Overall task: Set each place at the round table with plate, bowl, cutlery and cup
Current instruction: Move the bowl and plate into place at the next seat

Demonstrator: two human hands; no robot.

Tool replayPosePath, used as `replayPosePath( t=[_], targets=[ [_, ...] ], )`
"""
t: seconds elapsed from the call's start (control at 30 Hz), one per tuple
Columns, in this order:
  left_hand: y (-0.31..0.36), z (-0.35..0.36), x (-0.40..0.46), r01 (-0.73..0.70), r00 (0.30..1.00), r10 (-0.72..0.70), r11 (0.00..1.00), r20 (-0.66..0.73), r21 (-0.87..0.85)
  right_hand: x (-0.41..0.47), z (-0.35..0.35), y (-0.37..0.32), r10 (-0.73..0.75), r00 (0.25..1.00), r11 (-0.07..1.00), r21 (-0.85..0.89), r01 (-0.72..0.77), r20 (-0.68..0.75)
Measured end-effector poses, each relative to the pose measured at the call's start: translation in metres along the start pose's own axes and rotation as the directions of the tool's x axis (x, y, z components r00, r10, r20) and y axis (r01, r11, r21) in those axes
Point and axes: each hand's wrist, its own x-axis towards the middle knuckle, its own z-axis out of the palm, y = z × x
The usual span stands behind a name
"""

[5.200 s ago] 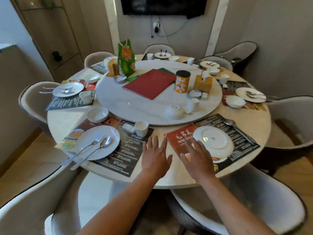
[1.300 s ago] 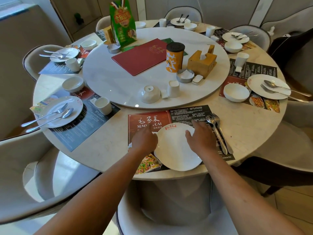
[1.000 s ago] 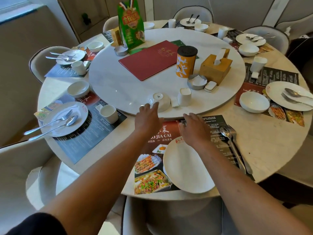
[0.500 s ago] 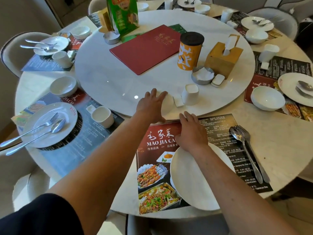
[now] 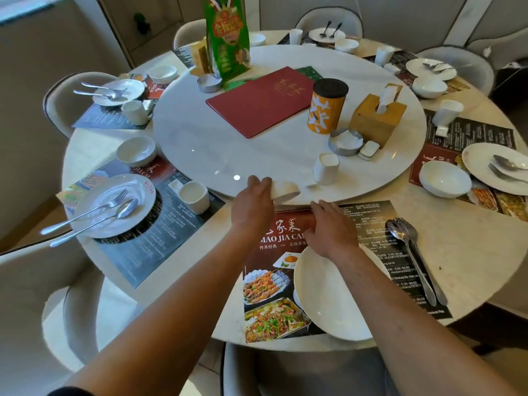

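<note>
My left hand [image 5: 251, 207] grips an upturned white bowl [image 5: 285, 190] at the near edge of the marble turntable [image 5: 217, 155]. My right hand [image 5: 333, 230] rests flat on the menu placemat [image 5: 368, 221] in front of me, its wrist over the white plate [image 5: 331, 307]. A spoon and fork [image 5: 411, 252] lie side by side on the mat's right part. A white cup [image 5: 325, 168] stands on the turntable just right of the bowl, with a small white rest [image 5: 307, 177] beside it.
On the turntable are a red menu [image 5: 257, 101], an orange tin [image 5: 327, 105], a wooden tissue box [image 5: 377, 118], a metal ashtray [image 5: 345, 141] and a green bag [image 5: 228, 38]. Set places with plate, bowl, cutlery and cup ring the table; grey chairs surround it.
My left hand has closed round the upturned bowl on the turntable's edge. My right hand has left the plate's rim and lies on the placemat.
</note>
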Motion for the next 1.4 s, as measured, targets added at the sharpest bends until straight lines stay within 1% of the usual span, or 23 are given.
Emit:
replayPosePath(
  t=[0.03,0.1,0.13,0.17,0.23,0.3,0.37,0.5,0.57,0.73,0.8,0.87,1.03,1.2,1.23,1.3,1.33,1.4],
  targets=[
    [0.0,-0.002,-0.005,0.09,0.996,-0.09,0.992,0.006,-0.091,-0.005,0.002,0.0,-0.002,1.0,1.0,0.005,0.002,-0.008],
    [-0.005,-0.002,-0.017,0.282,0.959,-0.264,0.923,0.103,-0.26,-0.014,0.006,-0.001,-0.001,1.0,1.0,0.014,0.001,-0.008],
    [-0.008,0.0,-0.023,0.389,0.921,-0.35,0.851,0.172,-0.352,-0.018,0.008,-0.001,-0.002,1.0,1.0,0.014,0.002,-0.004],
    [-0.011,0.002,-0.028,0.494,0.869,-0.428,0.752,0.248,-0.436,-0.02,0.01,-0.001,-0.004,1.0,1.0,0.011,0.004,0.002],
    [-0.017,0.005,-0.04,0.643,0.764,-0.522,0.565,0.379,-0.518,-0.023,0.011,0.0,-0.012,1.0,1.0,0.007,0.012,0.007],
    [-0.02,0.008,-0.048,0.723,0.686,-0.565,0.46,0.458,-0.515,-0.023,0.011,0.0,-0.015,1.0,1.0,0.011,0.015,0.01],
    [-0.023,0.012,-0.053,0.764,0.64,-0.584,0.41,0.5,-0.498,-0.024,0.011,-0.001,-0.015,1.0,1.0,0.019,0.015,0.015],
    [-0.029,0.021,-0.051,0.777,0.622,-0.584,0.376,0.522,-0.505,-0.023,0.011,0.0,-0.015,1.0,1.0,0.021,0.015,0.026],
    [-0.03,0.022,-0.049,0.771,0.631,-0.579,0.396,0.516,-0.499,-0.022,0.011,0.001,-0.019,0.999,1.0,0.014,0.018,0.028],
    [-0.034,0.022,-0.045,0.726,0.687,-0.583,0.568,0.434,-0.387,-0.015,0.011,-0.001,-0.016,1.0,1.0,0.005,0.016,0.025],
    [-0.035,0.021,-0.046,0.712,0.701,-0.582,0.614,0.412,-0.342,-0.011,0.012,-0.003,-0.021,1.0,1.0,0.005,0.021,0.013],
    [-0.035,0.02,-0.046,0.706,0.703,-0.579,0.634,0.413,-0.314,-0.01,0.013,-0.005,-0.022,1.0,1.0,0.007,0.022,0.012],
    [-0.035,0.02,-0.048,0.706,0.696,-0.557,0.647,0.453,-0.29,-0.012,0.015,-0.01,-0.026,0.999,1.0,0.007,0.026,0.036],
    [-0.035,0.017,-0.054,0.663,0.743,-0.532,0.668,0.407,-0.338,-0.018,0.014,-0.01,-0.039,0.999,0.999,-0.002,0.039,0.025],
    [-0.034,0.015,-0.056,0.647,0.757,-0.527,0.689,0.388,-0.327,-0.02,0.013,-0.009,-0.041,0.999,0.999,0.001,0.041,0.016],
    [-0.029,0.01,-0.063,0.568,0.814,-0.495,0.788,0.303,-0.239,-0.024,0.011,-0.007,-0.038,0.999,0.999,0.018,0.038,-0.006],
    [-0.026,0.009,-0.068,0.506,0.854,-0.46,0.844,0.244,-0.177,-0.027,0.01,-0.006,-0.034,0.999,0.999,0.033,0.034,-0.021],
    [-0.017,0.009,-0.078,0.364,0.927,-0.351,0.927,0.134,-0.086,-0.037,0.007,-0.001,-0.025,0.997,0.998,0.057,0.03,-0.079]
  ],
)
